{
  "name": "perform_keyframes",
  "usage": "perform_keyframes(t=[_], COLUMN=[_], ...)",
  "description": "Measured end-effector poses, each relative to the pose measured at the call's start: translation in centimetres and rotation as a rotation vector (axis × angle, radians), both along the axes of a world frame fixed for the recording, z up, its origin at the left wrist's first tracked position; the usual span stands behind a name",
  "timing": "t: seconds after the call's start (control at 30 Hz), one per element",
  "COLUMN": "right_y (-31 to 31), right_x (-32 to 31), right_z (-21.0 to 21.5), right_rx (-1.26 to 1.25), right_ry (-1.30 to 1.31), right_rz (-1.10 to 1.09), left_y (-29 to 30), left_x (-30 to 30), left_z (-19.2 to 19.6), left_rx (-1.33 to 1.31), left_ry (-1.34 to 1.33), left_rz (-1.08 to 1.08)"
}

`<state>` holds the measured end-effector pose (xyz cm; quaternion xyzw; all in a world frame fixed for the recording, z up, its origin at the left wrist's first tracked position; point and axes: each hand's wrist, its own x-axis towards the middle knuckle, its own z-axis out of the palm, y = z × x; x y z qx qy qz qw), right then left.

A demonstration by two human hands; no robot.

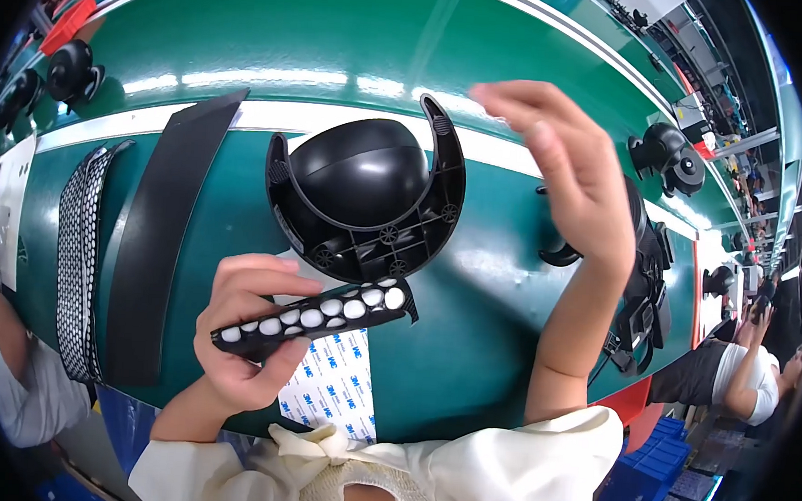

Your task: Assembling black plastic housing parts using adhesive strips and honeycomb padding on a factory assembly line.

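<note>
My left hand (231,327) grips a black strip (353,310) with rows of round white dots along its face, thumb below and fingers above. Just beyond the strip stands a glossy black rounded shell (360,170) with a curved, ribbed two-horned frame (393,236) around its near side. Raised to the right of this shell, my right hand (575,183) is slightly blurred, its fingers stretched out with nothing in them. Partly under the strip lies a white backing sheet (333,389) with blue print.
Left on the green table lie a long black flat sheet (163,236) and curved strips with white dots (83,268). Black assembled parts (642,284) are piled at right. A green conveyor (276,36) runs along the far side. Other people sit at both sides.
</note>
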<state>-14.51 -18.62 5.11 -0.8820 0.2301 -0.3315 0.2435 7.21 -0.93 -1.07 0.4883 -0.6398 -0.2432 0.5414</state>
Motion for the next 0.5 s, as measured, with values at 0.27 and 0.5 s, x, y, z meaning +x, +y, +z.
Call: perform_keyframes(t=[0.27,0.5], right_y=[6.9,9.1], right_x=[2.3,4.8], right_z=[0.9,0.2], right_rx=[-0.09,-0.115], right_ry=[-0.121,0.005], right_rz=[0.126,0.263], left_y=[1.3,1.5], left_x=[-2.0,-2.5], left_z=[0.1,0.9], left_rx=[0.19,0.11], left_ry=[0.167,-0.09], left_rz=[-0.026,-0.006])
